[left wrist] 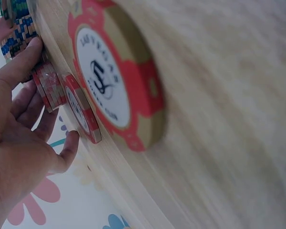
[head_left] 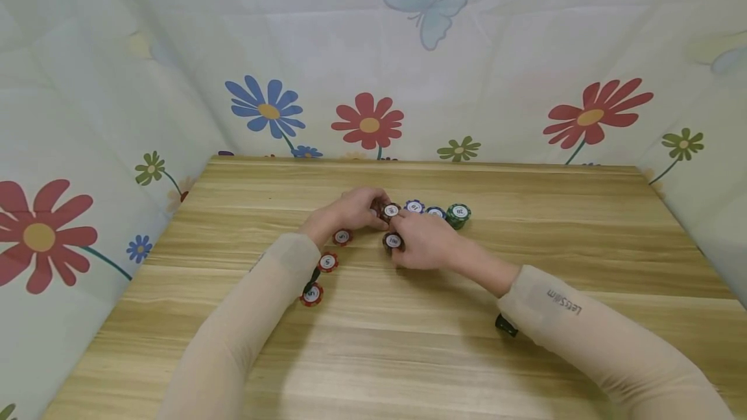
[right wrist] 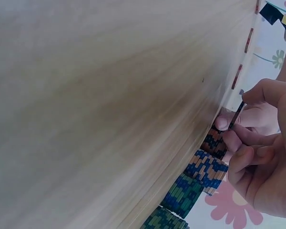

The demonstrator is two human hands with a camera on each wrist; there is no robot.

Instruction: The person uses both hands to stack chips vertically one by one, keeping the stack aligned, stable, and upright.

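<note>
My left hand [head_left: 355,210] curls its thumb and fingers round a stack of dark poker chips [head_left: 391,211], whose top chip reads 100. Just nearer the front edge, my right hand [head_left: 430,240] pinches a single dark poker chip [head_left: 393,241] between thumb and fingers. That chip [right wrist: 236,116] stands edge-on beside the stack in the right wrist view. A stack of red poker chips [left wrist: 50,86] lies against the left fingers in the left wrist view; from the head view the left hand mostly covers it.
Blue-edged chip stacks [head_left: 415,206] and a green chip stack [head_left: 459,212] continue the row rightward. Single red chips marked 5 [head_left: 328,262] lie in a line by the left forearm. A flowered cloth [head_left: 502,70] hangs behind the wooden table [head_left: 373,355].
</note>
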